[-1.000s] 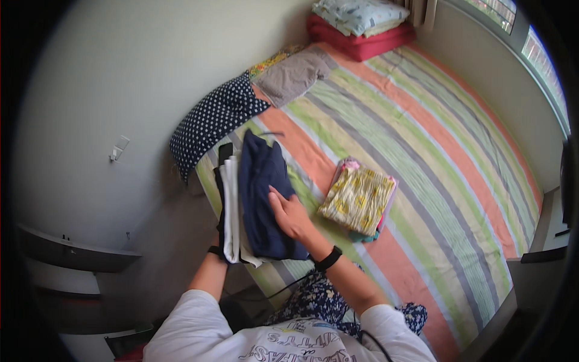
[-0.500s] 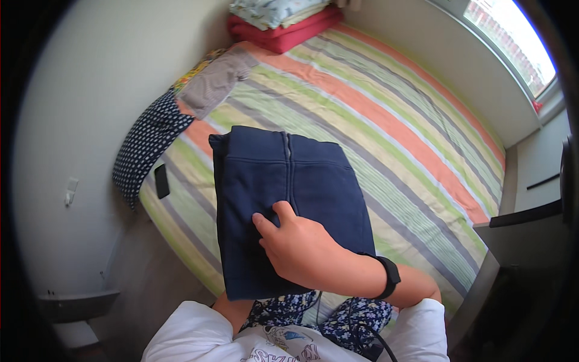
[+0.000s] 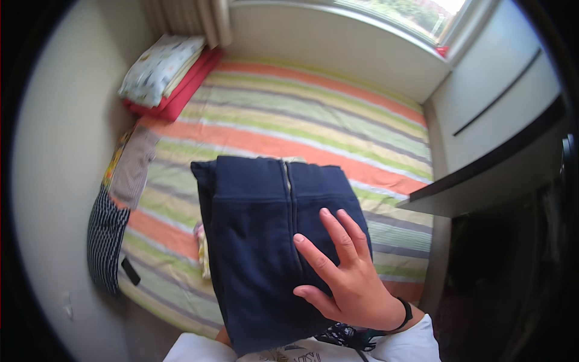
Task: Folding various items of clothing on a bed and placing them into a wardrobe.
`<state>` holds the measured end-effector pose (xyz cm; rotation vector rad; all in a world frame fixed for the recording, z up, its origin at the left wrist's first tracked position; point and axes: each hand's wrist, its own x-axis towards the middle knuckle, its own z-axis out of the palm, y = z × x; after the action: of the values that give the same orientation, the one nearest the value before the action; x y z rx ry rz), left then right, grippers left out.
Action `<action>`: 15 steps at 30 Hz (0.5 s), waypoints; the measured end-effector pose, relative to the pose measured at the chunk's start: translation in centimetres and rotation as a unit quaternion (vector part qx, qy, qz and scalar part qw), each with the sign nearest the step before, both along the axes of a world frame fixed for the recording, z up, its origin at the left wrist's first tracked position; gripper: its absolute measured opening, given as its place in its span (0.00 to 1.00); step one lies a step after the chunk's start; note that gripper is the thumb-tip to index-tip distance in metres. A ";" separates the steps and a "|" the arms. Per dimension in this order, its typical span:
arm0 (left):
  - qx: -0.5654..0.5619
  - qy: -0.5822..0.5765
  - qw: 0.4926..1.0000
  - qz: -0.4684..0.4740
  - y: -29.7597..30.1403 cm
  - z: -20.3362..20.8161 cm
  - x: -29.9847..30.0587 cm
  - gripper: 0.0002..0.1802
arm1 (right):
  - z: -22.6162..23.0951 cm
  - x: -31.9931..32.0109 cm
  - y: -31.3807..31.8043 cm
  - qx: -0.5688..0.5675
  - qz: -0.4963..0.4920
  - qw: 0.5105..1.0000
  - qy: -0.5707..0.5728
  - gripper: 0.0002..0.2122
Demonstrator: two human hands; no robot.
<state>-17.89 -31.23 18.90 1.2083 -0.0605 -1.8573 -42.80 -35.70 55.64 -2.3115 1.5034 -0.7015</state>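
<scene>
A folded navy zip-up jacket (image 3: 253, 241) is held up in front of my body, its zip running down the middle and a wide band along its far edge. Fingers spread, my right hand (image 3: 350, 271) lies over the right half of the jacket, holding nothing; whether it presses on the cloth is hard to tell. My left hand is hidden beneath the jacket, and only a bit of that forearm (image 3: 223, 336) shows at its lower left corner.
Below is a bed with a striped sheet (image 3: 289, 142). Along the left wall lie a dark patterned cloth (image 3: 107, 241), a folded greyish garment (image 3: 132, 169) and a black phone (image 3: 131, 271). Folded bedding (image 3: 163, 75) is stacked at the far left. A dark-edged desk (image 3: 482, 163) stands at right.
My view has swung to the right, bringing the desk and window wall further in. My right hand's fingers have gone from curled to spread, shifting right across the jacket, which remains held up.
</scene>
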 end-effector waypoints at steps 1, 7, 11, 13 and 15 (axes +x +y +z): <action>-0.005 0.001 1.000 -0.017 -0.9 1.1 -1.4 0.32 | 0.7 -1.4 0.5 0.035 -0.014 0.999 -0.013 0.31; -0.031 0.007 0.994 -0.102 -3.8 8.7 -9.5 0.32 | 7.6 -7.3 4.8 0.050 -0.094 0.994 -0.007 0.33; -0.061 0.006 0.988 -0.141 -5.2 14.4 -14.8 0.32 | 13.2 -10.9 7.0 -0.032 -0.118 0.992 -0.022 0.36; -0.079 0.007 0.984 -0.160 -5.7 17.0 -17.6 0.31 | 15.8 -12.6 7.9 -0.090 -0.111 0.990 -0.011 0.36; -0.098 0.009 0.980 -0.173 -6.1 19.5 -20.5 0.31 | 17.9 -14.6 8.7 -0.122 -0.106 0.987 -0.013 0.35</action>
<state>-38.42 -37.29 38.35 1.0945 -0.4594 -2.1032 -57.40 -27.00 73.49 -2.3224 1.7561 -1.0195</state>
